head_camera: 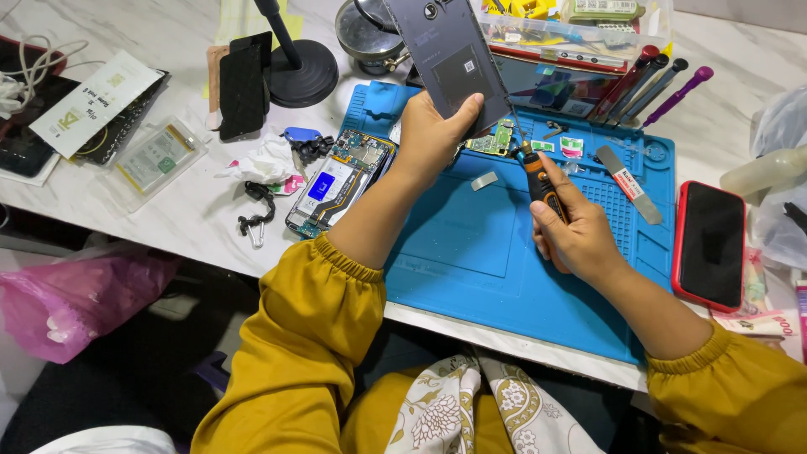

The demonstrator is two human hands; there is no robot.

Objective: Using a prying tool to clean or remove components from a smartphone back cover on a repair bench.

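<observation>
- The left hand [430, 134] grips a dark phone back panel [450, 59], held tilted up over the blue repair mat [471, 252].
- The right hand [576, 240] is closed round an orange-and-black screwdriver [538, 181], its tip at the panel's lower edge; a steady panel and an upright tip would likely keep it from slipping.
- An opened phone [340, 181] lies on the mat's left edge, a red-cased phone [710, 244] to the right.
- The white marble table [193, 210] is cluttered; a pink bag [76, 298] hangs below.

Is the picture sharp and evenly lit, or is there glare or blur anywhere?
Head view: bright, even light, soft shadows on the blue mat; the left hand, the grey phone back, the right hand and its screwdriver are sharp; faint sheen on the red-cased phone; straight edges bow slightly toward the frame's corners.
</observation>
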